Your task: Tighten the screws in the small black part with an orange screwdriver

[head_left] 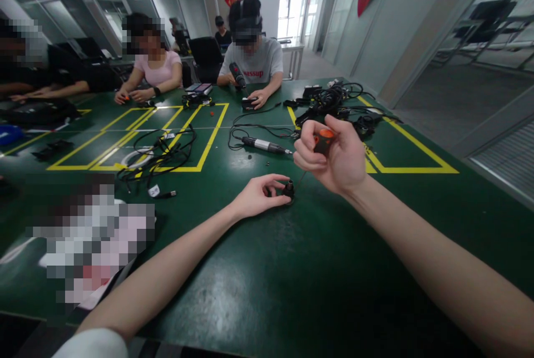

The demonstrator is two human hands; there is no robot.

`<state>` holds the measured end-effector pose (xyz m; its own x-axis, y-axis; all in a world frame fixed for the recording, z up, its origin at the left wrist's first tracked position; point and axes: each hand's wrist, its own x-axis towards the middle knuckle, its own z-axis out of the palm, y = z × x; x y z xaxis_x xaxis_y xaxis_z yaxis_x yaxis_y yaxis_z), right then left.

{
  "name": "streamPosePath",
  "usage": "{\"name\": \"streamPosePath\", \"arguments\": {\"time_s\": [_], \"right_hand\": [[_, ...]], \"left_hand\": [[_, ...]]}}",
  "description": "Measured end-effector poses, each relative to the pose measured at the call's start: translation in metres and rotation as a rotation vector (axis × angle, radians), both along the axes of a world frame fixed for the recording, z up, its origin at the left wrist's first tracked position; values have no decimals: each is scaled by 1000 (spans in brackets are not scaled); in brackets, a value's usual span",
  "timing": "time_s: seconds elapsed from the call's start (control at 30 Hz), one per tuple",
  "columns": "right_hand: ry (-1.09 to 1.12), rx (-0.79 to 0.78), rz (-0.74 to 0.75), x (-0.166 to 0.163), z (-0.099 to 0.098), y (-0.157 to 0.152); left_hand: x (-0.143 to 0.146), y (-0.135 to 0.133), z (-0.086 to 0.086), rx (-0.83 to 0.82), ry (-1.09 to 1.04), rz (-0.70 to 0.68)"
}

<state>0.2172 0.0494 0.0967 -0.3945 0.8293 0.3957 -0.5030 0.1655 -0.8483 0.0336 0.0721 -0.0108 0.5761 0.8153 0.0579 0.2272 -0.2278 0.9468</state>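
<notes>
My right hand [331, 155] is closed in a fist around a screwdriver with an orange and black handle [324, 138], its thin shaft pointing down and left. Below it my left hand [261, 195] rests on the green table [267, 269] and pinches a small black round part [288, 187] between thumb and fingers. The shaft's tip comes down at that part. A few tiny dark bits lie on the table just behind my hands.
A silver and black electric screwdriver [263, 145] with its cable lies behind my hands. Tangled black cables [158, 155] sit left inside yellow tape lines, more cables and adapters [334, 102] far right. Other people sit along the far and left edges, one holding a power tool [237, 75].
</notes>
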Motion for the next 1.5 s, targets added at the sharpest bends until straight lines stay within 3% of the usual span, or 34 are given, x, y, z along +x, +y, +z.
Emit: {"name": "streamPosePath", "arguments": {"time_s": [0.23,0.53,0.9,1.27,1.5], "right_hand": [[-9,7,-100,-4,1,-1],[-28,-32,-67,-3,4,-1],[3,26,-72,-9,2,-1],[-31,3,69,0,4,-5],[-65,14,-66,-5,7,-4]], "left_hand": [[2,0,-1,4,22,16],[2,-1,2,11,45,-4],[-1,-1,2,17,66,4],[-1,-3,4,20,77,-2],[-1,-3,4,25,84,6]]}}
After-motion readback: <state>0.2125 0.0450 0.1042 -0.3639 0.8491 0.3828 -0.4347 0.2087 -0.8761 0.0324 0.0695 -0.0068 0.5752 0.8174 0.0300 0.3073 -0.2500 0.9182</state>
